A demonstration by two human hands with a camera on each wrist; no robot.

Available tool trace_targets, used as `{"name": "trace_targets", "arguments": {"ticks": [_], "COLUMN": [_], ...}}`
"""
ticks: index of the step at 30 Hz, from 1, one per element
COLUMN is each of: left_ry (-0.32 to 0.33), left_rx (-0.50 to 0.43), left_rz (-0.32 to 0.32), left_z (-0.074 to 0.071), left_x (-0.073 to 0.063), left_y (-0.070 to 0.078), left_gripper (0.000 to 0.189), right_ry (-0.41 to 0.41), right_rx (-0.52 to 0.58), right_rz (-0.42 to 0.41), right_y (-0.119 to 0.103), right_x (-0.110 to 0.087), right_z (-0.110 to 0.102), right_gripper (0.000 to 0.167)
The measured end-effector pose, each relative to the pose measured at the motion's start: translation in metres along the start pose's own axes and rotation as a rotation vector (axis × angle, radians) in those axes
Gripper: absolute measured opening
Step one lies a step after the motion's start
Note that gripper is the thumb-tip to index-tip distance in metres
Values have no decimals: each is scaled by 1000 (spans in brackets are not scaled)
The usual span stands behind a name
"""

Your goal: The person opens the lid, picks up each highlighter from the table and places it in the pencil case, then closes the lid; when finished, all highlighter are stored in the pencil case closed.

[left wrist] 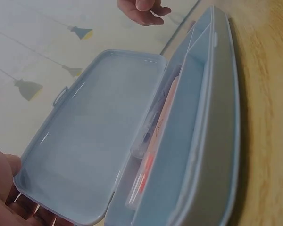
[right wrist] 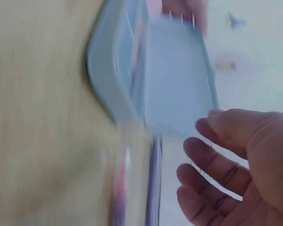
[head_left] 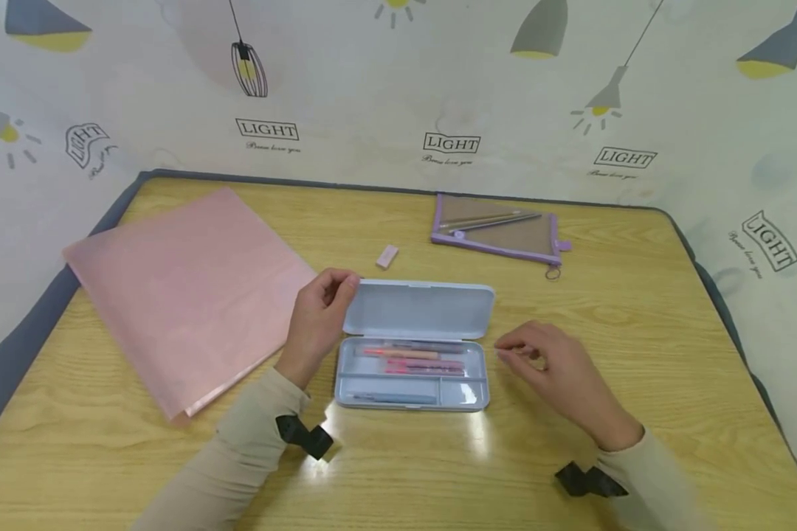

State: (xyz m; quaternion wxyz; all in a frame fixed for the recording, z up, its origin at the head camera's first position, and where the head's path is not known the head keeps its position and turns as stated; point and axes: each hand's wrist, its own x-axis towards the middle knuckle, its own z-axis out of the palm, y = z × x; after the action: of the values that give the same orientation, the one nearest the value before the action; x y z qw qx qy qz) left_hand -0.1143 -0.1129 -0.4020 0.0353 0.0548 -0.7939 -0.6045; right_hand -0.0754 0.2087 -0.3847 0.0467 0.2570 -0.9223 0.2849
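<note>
A light blue pencil case [head_left: 412,404] lies on the table with its lid [head_left: 418,310] raised. My left hand [head_left: 322,313] grips the lid's far left corner, thumb on the inner face and fingers behind, as the left wrist view shows. Inside the case are several pink and orange pens [head_left: 425,366] in the larger compartment and a blue pen [head_left: 392,397] in the front one. Just off the case's right side is my right hand [head_left: 551,369], fingers loosely bent; the right wrist view shows nothing between them.
Left of the case lies a large pink translucent folder [head_left: 192,295]. Behind it sits a small pink eraser [head_left: 387,257]. A purple-edged zip pouch [head_left: 498,247] holding slim pencils [head_left: 485,220] is at the back right. Patterned fabric [head_left: 372,96] stands along the table's back and sides.
</note>
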Motion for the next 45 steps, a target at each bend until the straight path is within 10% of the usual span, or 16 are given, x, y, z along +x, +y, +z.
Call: {"name": "trace_targets", "arguments": {"ticks": [8, 20, 34, 45], "left_ry": [8, 4, 9, 12], "left_rx": [3, -16, -3, -12], "left_rz": [6, 0, -13, 28], "left_z": [-2, -3, -5, -2], "left_x": [0, -1, -2, 1], "left_y": [0, -1, -5, -2], "left_gripper": [28, 27, 27, 25], "right_ry": [-121, -159, -186, -161], "right_rx": [-74, -98, -126, -146], "right_rz": [210, 167, 138, -14], "right_y": [52, 80, 72, 4], "right_x": [-3, -5, -9, 5], "right_z": [-29, -15, -13, -17], "right_gripper": [21, 5, 5, 8]}}
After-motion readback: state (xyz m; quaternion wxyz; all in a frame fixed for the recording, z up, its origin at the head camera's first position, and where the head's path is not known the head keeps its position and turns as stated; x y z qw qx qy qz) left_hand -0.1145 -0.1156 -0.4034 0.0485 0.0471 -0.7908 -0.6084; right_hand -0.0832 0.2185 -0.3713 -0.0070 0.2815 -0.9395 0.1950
